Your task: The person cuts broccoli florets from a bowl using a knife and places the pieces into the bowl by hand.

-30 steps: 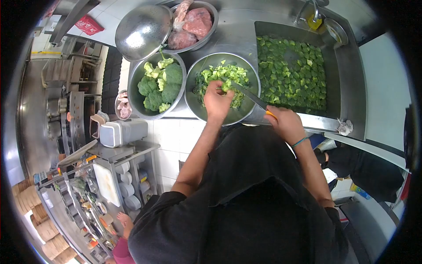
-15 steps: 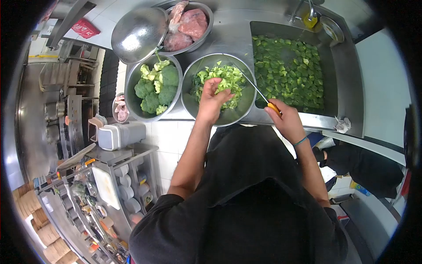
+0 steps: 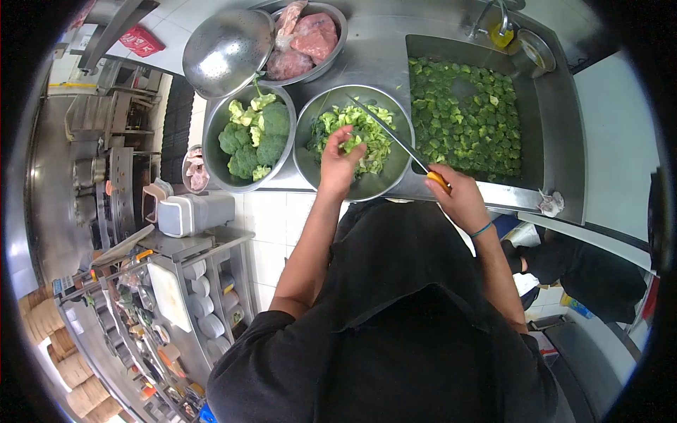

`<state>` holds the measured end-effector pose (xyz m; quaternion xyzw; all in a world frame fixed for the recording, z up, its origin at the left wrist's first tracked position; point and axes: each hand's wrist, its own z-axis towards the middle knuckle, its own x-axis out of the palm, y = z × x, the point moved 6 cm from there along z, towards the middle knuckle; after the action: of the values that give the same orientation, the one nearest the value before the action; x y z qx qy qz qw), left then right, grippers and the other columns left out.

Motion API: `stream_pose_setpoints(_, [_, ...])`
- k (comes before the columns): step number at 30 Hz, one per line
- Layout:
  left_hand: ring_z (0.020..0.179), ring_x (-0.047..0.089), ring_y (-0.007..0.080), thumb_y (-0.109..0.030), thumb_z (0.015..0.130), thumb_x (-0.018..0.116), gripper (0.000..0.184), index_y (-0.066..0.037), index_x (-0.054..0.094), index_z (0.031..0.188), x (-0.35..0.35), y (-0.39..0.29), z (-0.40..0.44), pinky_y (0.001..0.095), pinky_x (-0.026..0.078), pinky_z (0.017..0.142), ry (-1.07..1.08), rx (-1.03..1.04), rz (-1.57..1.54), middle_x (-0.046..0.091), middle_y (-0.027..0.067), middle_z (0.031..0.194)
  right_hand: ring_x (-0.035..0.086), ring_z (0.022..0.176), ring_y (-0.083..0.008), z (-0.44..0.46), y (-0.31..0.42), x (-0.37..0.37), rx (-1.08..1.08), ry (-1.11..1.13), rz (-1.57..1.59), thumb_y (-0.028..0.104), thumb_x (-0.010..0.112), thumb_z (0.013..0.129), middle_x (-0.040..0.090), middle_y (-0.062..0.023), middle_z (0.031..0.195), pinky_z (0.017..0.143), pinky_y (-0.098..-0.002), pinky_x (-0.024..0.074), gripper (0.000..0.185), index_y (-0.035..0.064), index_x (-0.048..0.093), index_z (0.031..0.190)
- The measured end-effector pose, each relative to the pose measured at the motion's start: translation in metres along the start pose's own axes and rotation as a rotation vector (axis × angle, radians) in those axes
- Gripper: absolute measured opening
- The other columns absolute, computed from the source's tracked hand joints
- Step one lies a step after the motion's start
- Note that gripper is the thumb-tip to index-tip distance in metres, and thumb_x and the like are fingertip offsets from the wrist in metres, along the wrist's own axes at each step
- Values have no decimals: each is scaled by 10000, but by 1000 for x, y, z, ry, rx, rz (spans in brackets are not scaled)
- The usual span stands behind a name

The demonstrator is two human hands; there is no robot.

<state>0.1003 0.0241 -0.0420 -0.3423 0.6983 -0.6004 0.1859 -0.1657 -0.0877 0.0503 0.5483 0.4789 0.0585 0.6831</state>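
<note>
Over a steel bowl (image 3: 305, 166) of chopped green pieces (image 3: 374, 146), my left hand (image 3: 340, 163) has its thumb and fingers apart, with nothing seen between them. My right hand (image 3: 460, 199) is closed round the orange handle of a knife (image 3: 396, 138), whose blade slants up and left across the bowl. Left of this bowl stands a second bowl (image 3: 211, 164) with large broccoli heads (image 3: 272, 121). Many cut florets (image 3: 465, 116) lie in the sink (image 3: 532, 134) to the right.
A perforated steel bowl (image 3: 227, 53) leans on a basin of bagged meat (image 3: 314, 37). The tap (image 3: 502, 15) is at the sink's back. Crumpled wet material (image 3: 551, 204) lies on its front rim. Another person in dark clothes (image 3: 599, 271) is at the right.
The piece of broccoli in my left hand one second ago is gone, and those fingers have spread. The knife has moved away from them, still in my right hand.
</note>
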Motion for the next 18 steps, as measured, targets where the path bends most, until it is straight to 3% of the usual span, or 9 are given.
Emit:
stream_pose_setpoints(2, [998,600,149,-41,882,828,452,-79,652,1297,-5,-4,4,314,521,850,-63,283,362,629,51,1178,741,930,-425,-1,-2,-1,12,5,-10,323,747,999,755,-229,1036,797,-443,583,371,34,710,1228])
stream_pose_setpoints(5, [962,576,114,-54,871,832,372,-67,678,1210,-19,-3,6,293,493,810,-148,226,620,637,20,1083,741,945,-425,-1,-1,-4,16,-5,-29,316,753,995,756,-227,1048,807,-441,585,369,34,710,1229])
stream_pose_setpoints(8, [879,589,93,-42,902,804,251,-67,691,1124,-20,-8,3,256,468,743,-125,30,356,647,0,1072,741,952,-425,-3,-3,-7,12,-30,-24,304,757,993,757,-228,1055,813,-442,585,367,35,707,1237])
stream_pose_setpoints(11, [931,594,106,-136,953,775,183,-90,686,1106,-27,9,11,307,474,801,-61,-57,131,667,-2,1091,741,947,-424,-4,-7,-7,5,-42,-16,294,758,993,756,-229,1051,810,-445,583,363,38,702,1244])
stream_pose_setpoints(14, [995,594,126,-249,1013,711,166,-115,688,1110,-28,8,10,365,458,876,-83,-165,43,691,-4,1131,740,934,-422,-5,-5,-9,9,-36,-25,289,759,994,755,-229,1040,800,-447,580,358,41,700,1244])
stream_pose_setpoints(18, [954,572,114,-298,1014,694,167,-141,728,1059,-25,-4,5,327,430,799,-160,-304,-31,713,-11,1090,736,925,-425,-7,-7,-7,31,-15,-9,293,762,993,755,-225,1032,796,-450,577,358,44,700,1242])
